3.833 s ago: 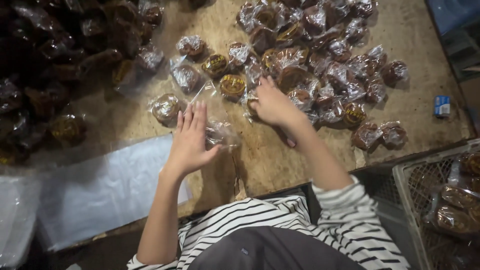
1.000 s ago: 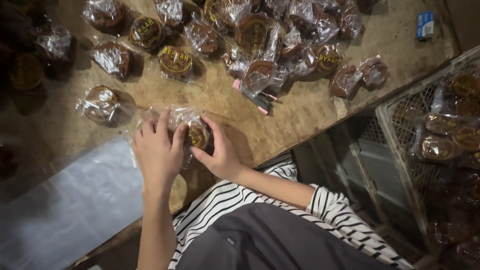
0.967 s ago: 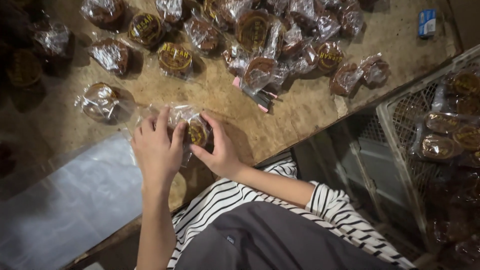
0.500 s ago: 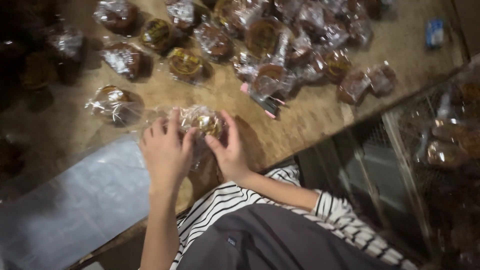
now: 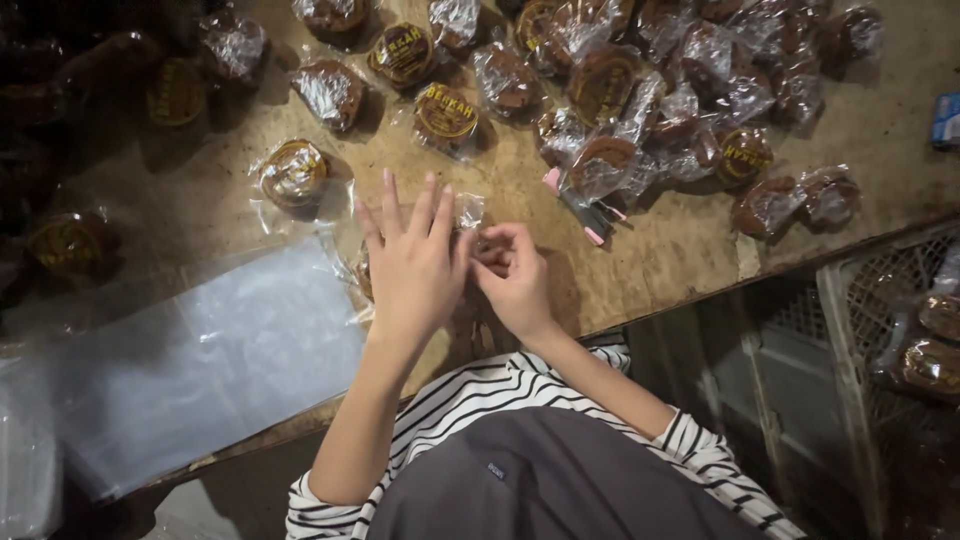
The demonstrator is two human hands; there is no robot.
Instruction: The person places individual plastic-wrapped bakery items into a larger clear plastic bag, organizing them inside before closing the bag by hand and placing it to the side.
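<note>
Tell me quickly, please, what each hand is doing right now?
Left hand: open, fingers spread, flat on the wrapped pastry.
Right hand: fingers curled, pinching the same wrapper.

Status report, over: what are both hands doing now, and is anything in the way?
Left hand flat, fingers spread, over a clear wrapped pastry. Right hand pinching its wrapper. Pink-and-black tool lies close right, not touching.

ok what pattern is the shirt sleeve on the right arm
White with thin dark stripes; the sleeve shows best in the head view, below the right hand.
</note>
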